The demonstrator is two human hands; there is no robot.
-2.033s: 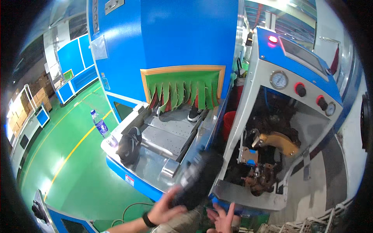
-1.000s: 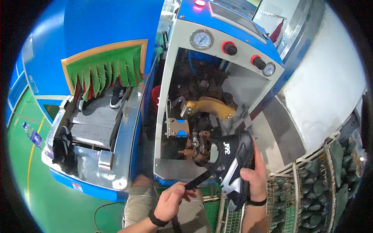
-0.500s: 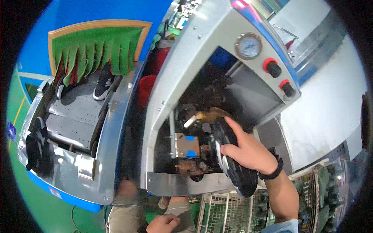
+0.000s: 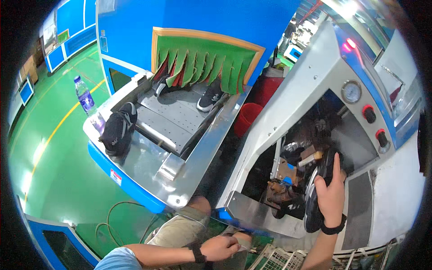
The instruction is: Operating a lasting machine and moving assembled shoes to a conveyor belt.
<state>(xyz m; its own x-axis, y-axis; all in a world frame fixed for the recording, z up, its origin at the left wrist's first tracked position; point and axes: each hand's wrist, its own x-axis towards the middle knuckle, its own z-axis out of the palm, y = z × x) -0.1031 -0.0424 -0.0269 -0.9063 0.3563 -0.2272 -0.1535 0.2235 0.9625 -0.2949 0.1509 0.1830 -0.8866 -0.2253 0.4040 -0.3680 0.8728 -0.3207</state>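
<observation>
Biggest thing on my feed is the blue cabinet (image 4: 193, 18), then the grey-and-blue machine (image 4: 288, 114) to its right, then the perforated conveyor bed (image 4: 175, 118) coming out under the green strip curtain (image 4: 202, 58). The black shoe (image 4: 313, 204) is at the grey machine's opening, upper end inside beside the metal tooling (image 4: 279, 195), lower end by the right end of the front lip (image 4: 265, 215). My right hand (image 4: 331, 193) has a firm hold on it, thumb one side and fingers the other. My left hand (image 4: 219, 248) is curled over the lap, too tucked to tell if it's clenched or slack. My worry: with one hand on it, the shoe could twist if it catches that tooling, or scuff if dragged over the lip. Pushing deeper blind could pinch fingers too. Left side's crowded; there's more room toward the right wall, and backing out toward me looks easiest.
</observation>
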